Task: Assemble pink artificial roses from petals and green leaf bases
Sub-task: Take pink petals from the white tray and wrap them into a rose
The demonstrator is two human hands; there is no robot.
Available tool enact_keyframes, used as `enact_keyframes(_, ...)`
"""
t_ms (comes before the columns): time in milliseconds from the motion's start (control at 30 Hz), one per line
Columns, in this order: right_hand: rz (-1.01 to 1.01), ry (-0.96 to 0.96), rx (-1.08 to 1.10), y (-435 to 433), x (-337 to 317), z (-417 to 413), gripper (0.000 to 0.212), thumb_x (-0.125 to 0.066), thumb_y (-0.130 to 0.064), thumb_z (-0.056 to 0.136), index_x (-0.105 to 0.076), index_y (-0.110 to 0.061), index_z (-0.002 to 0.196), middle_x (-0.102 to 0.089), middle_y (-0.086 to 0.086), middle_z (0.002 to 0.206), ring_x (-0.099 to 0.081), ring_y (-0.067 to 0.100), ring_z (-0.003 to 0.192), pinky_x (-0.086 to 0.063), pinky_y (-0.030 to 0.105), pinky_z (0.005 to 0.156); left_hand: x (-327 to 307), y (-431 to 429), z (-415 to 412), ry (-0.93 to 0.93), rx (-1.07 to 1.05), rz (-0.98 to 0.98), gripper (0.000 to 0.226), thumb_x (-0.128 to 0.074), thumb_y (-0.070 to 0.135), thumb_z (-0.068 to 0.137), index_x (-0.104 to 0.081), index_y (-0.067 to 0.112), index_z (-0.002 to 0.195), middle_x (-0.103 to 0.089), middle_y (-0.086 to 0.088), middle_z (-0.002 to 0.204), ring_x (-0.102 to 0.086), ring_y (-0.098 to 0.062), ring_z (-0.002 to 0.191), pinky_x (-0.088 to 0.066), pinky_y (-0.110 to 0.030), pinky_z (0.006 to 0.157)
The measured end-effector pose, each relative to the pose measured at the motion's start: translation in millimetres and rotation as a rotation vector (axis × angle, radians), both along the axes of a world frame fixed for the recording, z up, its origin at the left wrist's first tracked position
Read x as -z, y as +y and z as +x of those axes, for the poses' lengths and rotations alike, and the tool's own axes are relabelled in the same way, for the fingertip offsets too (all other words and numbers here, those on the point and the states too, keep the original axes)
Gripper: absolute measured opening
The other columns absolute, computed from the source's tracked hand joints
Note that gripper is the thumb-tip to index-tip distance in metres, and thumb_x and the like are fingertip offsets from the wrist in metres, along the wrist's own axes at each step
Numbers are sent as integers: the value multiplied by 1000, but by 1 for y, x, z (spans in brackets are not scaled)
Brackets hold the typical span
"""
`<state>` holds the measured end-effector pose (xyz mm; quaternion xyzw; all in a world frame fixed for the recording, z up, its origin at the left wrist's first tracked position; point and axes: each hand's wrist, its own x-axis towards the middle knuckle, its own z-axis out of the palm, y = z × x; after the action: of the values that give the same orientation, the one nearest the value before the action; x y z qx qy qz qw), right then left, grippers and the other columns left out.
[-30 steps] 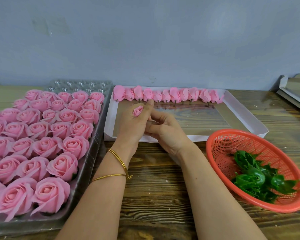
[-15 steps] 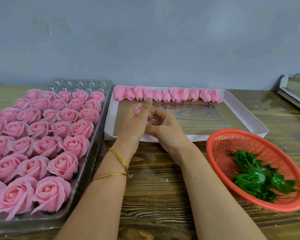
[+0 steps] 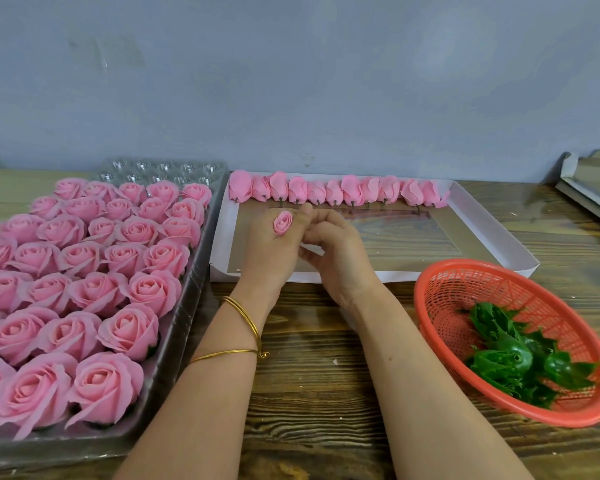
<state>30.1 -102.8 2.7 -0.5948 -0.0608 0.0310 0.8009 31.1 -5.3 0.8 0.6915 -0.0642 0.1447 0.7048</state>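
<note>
Desk [image 3: 319,393]: wooden, set against a grey wall.

Left edge: a clear tray [image 3: 187,289] is noted, running from near edge to far edge. It is filled with finished pink roses [image 3: 84,292], each seated upright in rows. A few bare cups are seen at its far end.

Centre: the left hand [image 3: 269,247] is held over the near left corner of a white box [image 3: 489,230], back of hand toward the camera. One small bud [image 3: 283,223] is gripped among its curled fingers, with the spiral facing up. Two gold bangles [image 3: 243,313] are worn on this forearm.

The right hand [image 3: 342,261] is placed just beside the left, fingertips touching it. Its fingers are curled inward. Whether anything is pinched by them cannot be told.

Far edge of the box: a row of buds [image 3: 336,192] is laid side by side, stems pointing toward the person. The rest of the box floor is bare.

Near right: a red mesh basket [image 3: 465,289] is set just beside the box's near right corner, tilted. Green leaf bases [image 3: 513,355] are piled in its lower side.

Right edge: part of a second box [image 3: 589,188] is seen, well apart from the hands.
</note>
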Motion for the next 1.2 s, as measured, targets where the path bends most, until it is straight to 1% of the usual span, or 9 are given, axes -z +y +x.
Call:
enact_keyframes(133, -3, 17, 51, 0, 0, -1, 28, -67, -26, 68, -54, -17, 91, -61, -3, 81, -61, 6, 76, -48, 27, 71, 2, -3, 1, -16, -43, 219, 31, -54, 20, 96, -59, 10, 67, -55, -12, 65, -49, -6, 58, -41, -18, 52)
enact_keyframes(200, -72, 25, 51, 2, 1, -3, 35, -70, -29, 70, -54, -17, 97, -61, 2, 93, -62, 11, 87, -48, 29, 75, 3, -5, 2, -13, -90, 302, 29, -53, 19, 96, -61, 13, 69, -60, -5, 67, -52, -1, 59, -41, -13, 51)
enact_keyframes(333, -101, 59, 62, 5, 1, -5, 46, -71, -34, 69, -55, -15, 109, -63, 7, 106, -64, 16, 98, -49, 29, 77, 5, -6, 2, -14, -95, 267, 31, -56, 33, 96, -66, 10, 78, -68, -3, 75, -60, -8, 70, -47, -21, 59)
enact_keyframes(467, -86, 70, 44, 7, -1, -7, 47, -70, -31, 69, -54, -13, 109, -64, 6, 101, -67, 12, 92, -52, 25, 72, 4, -6, 2, -22, -151, 332, 35, -55, 36, 96, -62, 20, 66, -61, 7, 63, -57, 3, 68, -42, -11, 53)
enact_keyframes(567, -105, 73, 35, 8, -3, -8, 48, -70, -29, 71, -55, -10, 112, -64, 7, 101, -67, 13, 93, -55, 29, 78, 4, -5, 0, -35, -173, 349, 38, -55, 33, 96, -53, 30, 58, -55, 13, 57, -54, 12, 62, -38, -4, 52)
enact_keyframes(767, -171, 63, 44, 6, -3, -8, 30, -64, -19, 92, -55, -7, 118, -63, 17, 120, -62, 24, 115, -50, 46, 101, 4, -5, -1, -53, -185, 374, 35, -57, 31, 96, -54, 33, 61, -55, 15, 58, -53, 15, 62, -37, -3, 53)
enact_keyframes(933, -199, 56, 43, 8, -3, -9, 19, -59, -19, 94, -60, -9, 110, -65, 16, 117, -62, 25, 114, -48, 49, 103, 2, -5, -4, -84, -152, 346, 26, -59, 29, 95, -59, 37, 71, -58, 19, 63, -56, 11, 63, -38, -3, 55)
enact_keyframes(1033, -201, 48, 46, 9, -3, -10, 10, -58, -20, 95, -63, -14, 102, -68, 12, 112, -64, 23, 112, -49, 48, 102, 2, -5, -3, -88, -155, 347, 33, -58, 28, 95, -57, 36, 64, -57, 17, 58, -55, 12, 61, -38, -4, 53)
enact_keyframes(1200, -248, 7, 66, 11, -1, -10, 13, -56, -26, 98, -64, -16, 103, -68, 12, 112, -64, 19, 111, -49, 45, 103, 4, -3, 0, -70, -167, 365, 35, -58, 24, 96, -56, 35, 63, -57, 15, 61, -55, 13, 62, -39, -4, 52)
